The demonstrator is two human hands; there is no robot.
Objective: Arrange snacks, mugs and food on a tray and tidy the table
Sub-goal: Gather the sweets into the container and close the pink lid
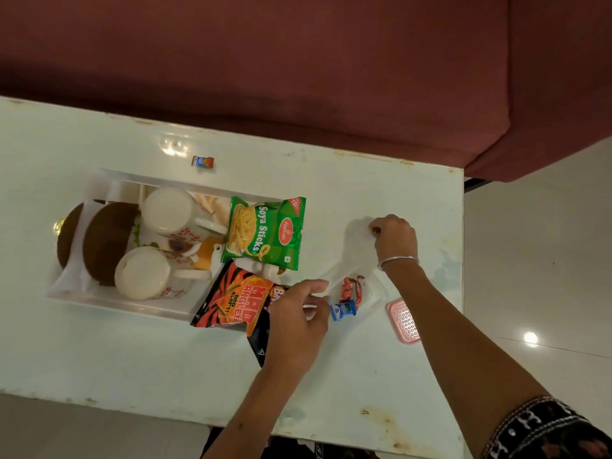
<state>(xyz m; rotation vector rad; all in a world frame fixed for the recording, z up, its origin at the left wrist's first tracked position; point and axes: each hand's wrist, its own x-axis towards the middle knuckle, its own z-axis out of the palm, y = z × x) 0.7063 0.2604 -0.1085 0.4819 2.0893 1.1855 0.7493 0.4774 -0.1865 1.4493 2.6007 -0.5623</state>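
A white tray (99, 294) on the table's left holds two brown-bun burgers (106, 240), two white floral mugs (165, 212) (145, 273) and fries. A green Soya Sticks packet (265, 233) and an orange Mad Angles packet (235, 299) lean over the tray's right end. Right of the tray lies a clear plastic bag (354, 260) with red sachets (351, 288) and a small blue packet (342, 309) in it. My left hand (294, 323) pinches the bag's near edge. My right hand (395, 240) is closed on its far edge, with a red speck at the fingertips.
A small blue-and-orange sachet (202, 161) lies alone on the white table (99, 352) behind the tray. A pink perforated lid (404, 321) rests near the table's right edge. A maroon sofa (298, 61) runs along the far side.
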